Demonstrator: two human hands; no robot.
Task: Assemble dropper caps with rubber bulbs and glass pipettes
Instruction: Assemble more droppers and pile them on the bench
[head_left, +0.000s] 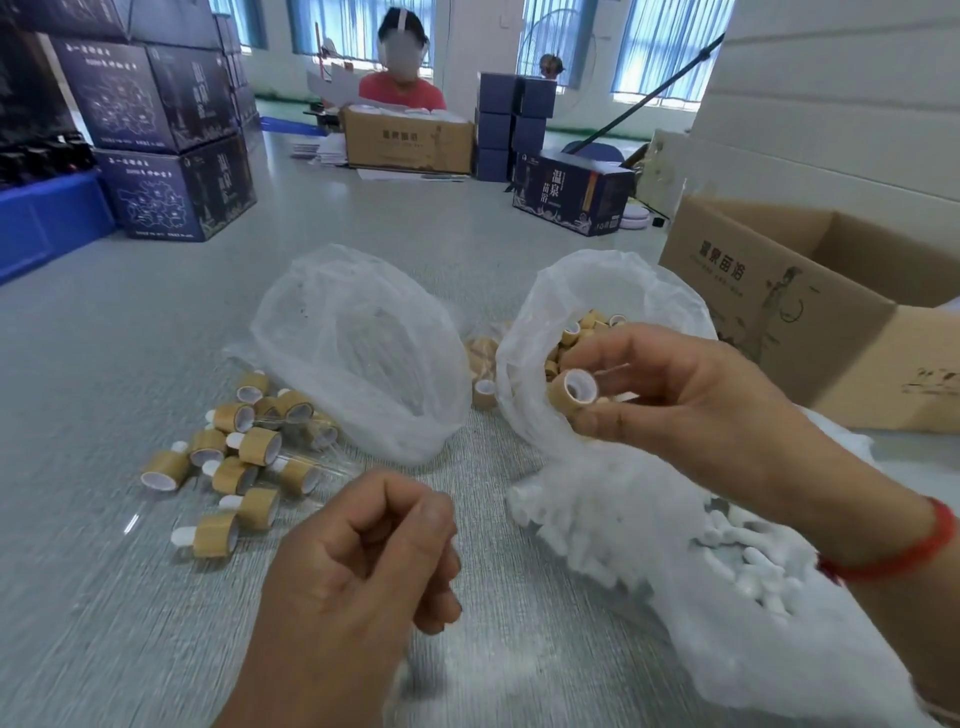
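Two hands are in view above the grey surface (156, 597). Nearest, the left hand (358, 566) is curled into a loose fist, thumb against forefinger; whether it pinches a small part cannot be told. Beside it to the right lies an open bag of white rubber bulbs (748, 566), under the right wrist. Farther out, the right hand (670, 400) pinches one bamboo-coloured cap (571, 391) between thumb and fingers; a thin clear rod, possibly a glass pipette, seems to run behind its fingers, not confirmed. The cap's axis lies roughly level, its open white-lined mouth turned toward the left hand and slightly toward the camera. Judged step: a fresh cap has been picked and awaits its bulb. The next move would call for a bulb to be aligned with the cap's bore and pressed through. Left of the left hand rests a pile of assembled caps (234, 457), bulbs fitted, axes mixed. Beyond the right hand sits the bag of loose caps (587, 291); a second bag (358, 343) stands beyond the left.
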